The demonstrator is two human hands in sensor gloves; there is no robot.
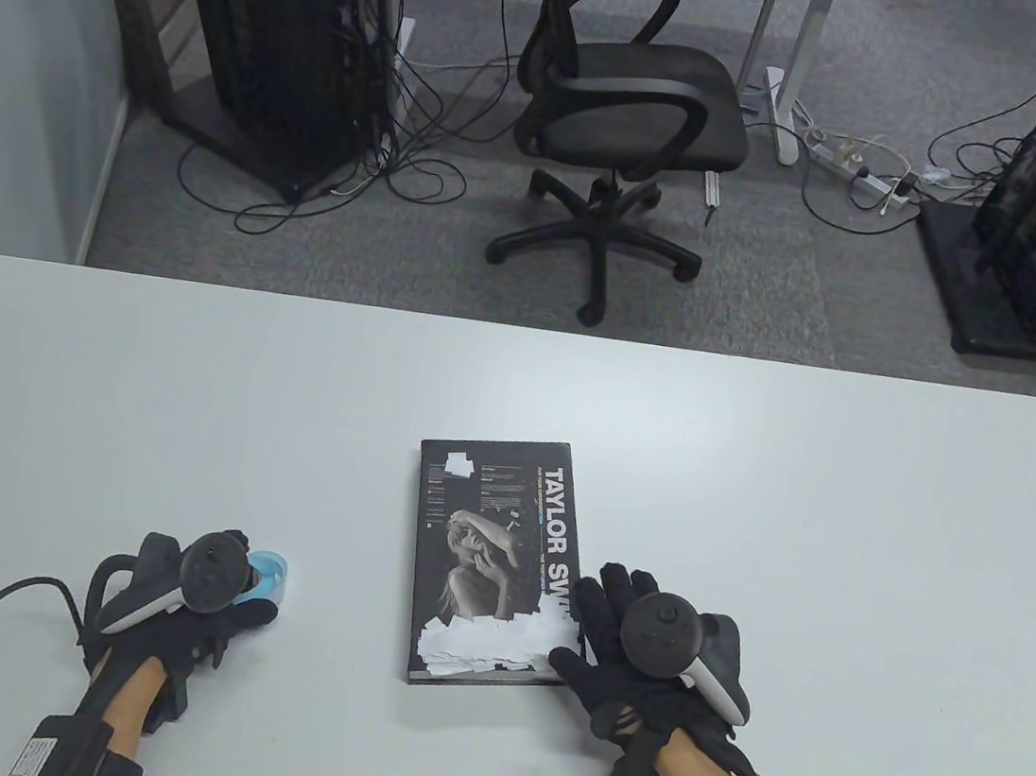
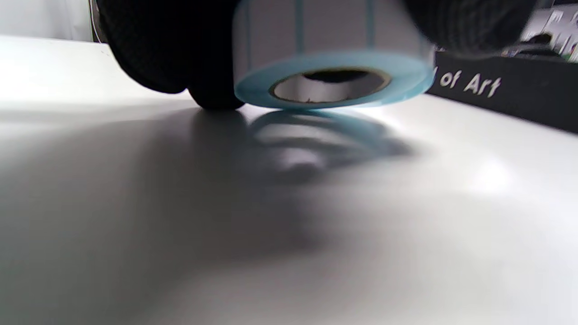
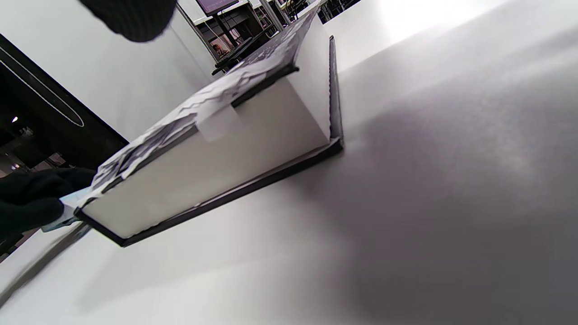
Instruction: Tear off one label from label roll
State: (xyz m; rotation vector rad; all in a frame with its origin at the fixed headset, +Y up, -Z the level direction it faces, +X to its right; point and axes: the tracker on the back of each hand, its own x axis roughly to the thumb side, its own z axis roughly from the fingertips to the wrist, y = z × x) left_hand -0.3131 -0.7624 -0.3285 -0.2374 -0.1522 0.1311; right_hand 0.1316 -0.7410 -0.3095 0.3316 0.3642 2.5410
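Gripping the label roll (image 1: 272, 577) between its fingers, the left hand (image 1: 180, 601) is holding it upright just off the table (image 1: 192, 402), well to the left of the book (image 1: 495, 561), probably to steady it for tearing. The roll is sitting at the fingertips, beyond the tracker. The right hand (image 1: 645, 657) is lying spread and flat at the book's near right corner, beside white labels (image 1: 484, 643) stuck there, holding nothing visible.
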